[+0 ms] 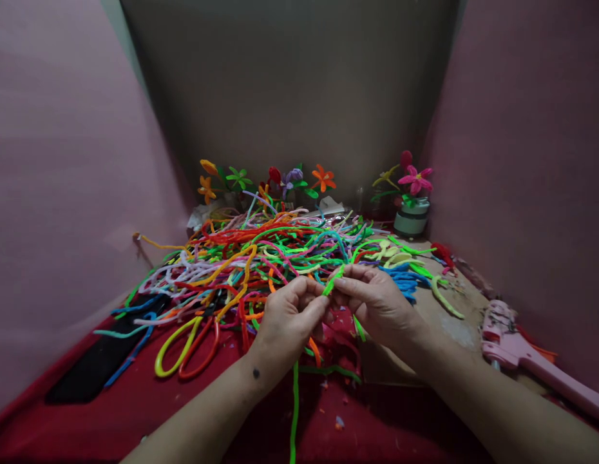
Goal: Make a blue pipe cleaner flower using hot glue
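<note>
Both hands meet in front of a tangled heap of coloured pipe cleaners (290,245). Between my fingertips runs a bright green pipe cleaner (333,281), slanting up to the right. My left hand (294,312) pinches its lower end with thumb and forefinger. My right hand (377,299) pinches it higher up, its thumb and fingers closed on the strand. A long green strand (294,412) hangs below my left hand toward the front; whether it joins the held piece is hidden. Scissors with yellow and red handles (186,351) lie left of my left hand.
A pink glue gun (512,341) rests at the right on a cardboard sheet (456,322). Blue pipe cleaner pieces (406,280) lie behind my right hand. A black phone-like slab (94,361) is at the left. Pipe-cleaner flowers (323,177) and a pale jar (411,219) stand at the back.
</note>
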Available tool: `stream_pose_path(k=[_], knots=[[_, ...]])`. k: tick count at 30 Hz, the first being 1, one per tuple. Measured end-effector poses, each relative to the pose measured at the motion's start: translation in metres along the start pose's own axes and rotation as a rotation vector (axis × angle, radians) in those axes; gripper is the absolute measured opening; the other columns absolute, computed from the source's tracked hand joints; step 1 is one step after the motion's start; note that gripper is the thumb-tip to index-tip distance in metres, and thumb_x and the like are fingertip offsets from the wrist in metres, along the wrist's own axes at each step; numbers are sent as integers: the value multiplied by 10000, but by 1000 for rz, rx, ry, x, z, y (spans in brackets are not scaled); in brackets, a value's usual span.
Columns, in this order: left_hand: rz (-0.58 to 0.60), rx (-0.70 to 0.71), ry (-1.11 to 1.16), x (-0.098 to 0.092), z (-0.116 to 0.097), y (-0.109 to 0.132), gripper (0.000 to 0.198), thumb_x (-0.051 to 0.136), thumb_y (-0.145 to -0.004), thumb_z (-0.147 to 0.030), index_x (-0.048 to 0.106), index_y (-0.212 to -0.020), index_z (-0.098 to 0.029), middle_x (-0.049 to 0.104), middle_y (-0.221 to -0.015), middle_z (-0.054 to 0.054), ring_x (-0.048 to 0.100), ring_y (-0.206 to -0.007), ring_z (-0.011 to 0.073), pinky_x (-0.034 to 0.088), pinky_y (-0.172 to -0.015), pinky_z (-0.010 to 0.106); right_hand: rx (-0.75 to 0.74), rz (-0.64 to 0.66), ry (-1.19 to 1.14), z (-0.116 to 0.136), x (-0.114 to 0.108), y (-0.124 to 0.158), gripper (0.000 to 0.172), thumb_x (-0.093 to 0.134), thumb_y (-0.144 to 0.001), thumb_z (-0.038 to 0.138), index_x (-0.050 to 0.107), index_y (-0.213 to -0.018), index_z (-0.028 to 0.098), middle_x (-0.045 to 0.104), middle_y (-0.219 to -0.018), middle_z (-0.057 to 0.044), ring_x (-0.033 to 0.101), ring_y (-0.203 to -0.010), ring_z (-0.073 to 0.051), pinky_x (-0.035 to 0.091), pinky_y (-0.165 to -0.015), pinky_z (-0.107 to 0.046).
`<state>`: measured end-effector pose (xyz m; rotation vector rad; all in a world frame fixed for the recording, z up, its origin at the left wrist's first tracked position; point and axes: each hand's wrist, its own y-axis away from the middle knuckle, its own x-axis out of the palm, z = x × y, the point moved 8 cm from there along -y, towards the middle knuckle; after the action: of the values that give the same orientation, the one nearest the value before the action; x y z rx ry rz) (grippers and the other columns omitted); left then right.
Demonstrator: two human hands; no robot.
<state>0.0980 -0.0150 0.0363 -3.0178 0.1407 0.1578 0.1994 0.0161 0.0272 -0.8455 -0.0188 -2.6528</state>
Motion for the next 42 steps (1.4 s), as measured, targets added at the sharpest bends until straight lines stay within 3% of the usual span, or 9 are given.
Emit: stream_pose_path(k=[7,13,20,28,32,34,37,39,42], knots=[[-50,124,-165,-4,-3,2,97,563,-773,-259,572,-752,-165,618,-634,-7,534,-493,88,413,-453,183,17,-11,16,-3,-2,-1,116,710,-611,169,598,-606,140,539,-520,34,504,-463,-80,417,-481,-222],[-37,132,-132,-3,-3,3,125,558,-788,-288,548,-820,-167,643,-658,1,553,-511,96,426,-463,187,45,-24,-20,-6,-5,-2,123,722,-592,170,605,-611,137,538,-545,29,488,-471,-71,417,-478,-212],[-87,328,-152,-5,-11,7,70,544,-797,-188,571,-862,-186,642,-686,-30,584,-563,75,439,-502,154,37,11,-25,-9,-5,-2,108,713,-598,150,616,-643,136,565,-589,13,508,-517,-84,420,-504,-221],[-78,347,-162,-4,-10,5,64,525,-815,-191,571,-859,-188,619,-657,-39,552,-516,61,428,-482,150,15,51,10,-8,-2,-1,87,701,-617,159,636,-666,129,590,-583,2,522,-511,-94,421,-514,-237],[9,298,-183,-2,-20,13,123,511,-828,-260,553,-911,-179,636,-700,-16,583,-594,87,454,-548,174,41,44,16,-11,-3,0,95,710,-624,172,639,-666,127,588,-578,2,522,-501,-87,422,-501,-227],[-31,300,-322,-20,-30,25,162,517,-823,-296,563,-924,-178,646,-764,-1,591,-662,101,458,-612,191,57,14,11,-13,-6,0,104,720,-620,168,639,-670,128,590,-584,2,524,-501,-83,425,-489,-217],[-233,232,-645,-76,-39,48,189,498,-823,-348,600,-832,-189,637,-759,-4,575,-675,117,434,-626,202,79,-24,0,-14,-10,0,124,736,-602,162,635,-668,133,591,-592,1,527,-497,-86,432,-468,-217],[-318,69,-912,-120,-29,60,239,471,-817,-392,604,-806,-194,636,-726,0,576,-658,141,418,-611,221,90,-38,-11,-14,-11,-1,135,743,-589,163,630,-659,134,587,-591,1,528,-490,-90,436,-456,-220],[-299,-238,-1290,-171,2,70,270,431,-808,-411,592,-869,-204,659,-854,48,608,-789,208,419,-661,267,99,-44,-27,-15,-12,-2,141,745,-582,154,627,-658,136,583,-587,4,529,-485,-92,441,-450,-223]])
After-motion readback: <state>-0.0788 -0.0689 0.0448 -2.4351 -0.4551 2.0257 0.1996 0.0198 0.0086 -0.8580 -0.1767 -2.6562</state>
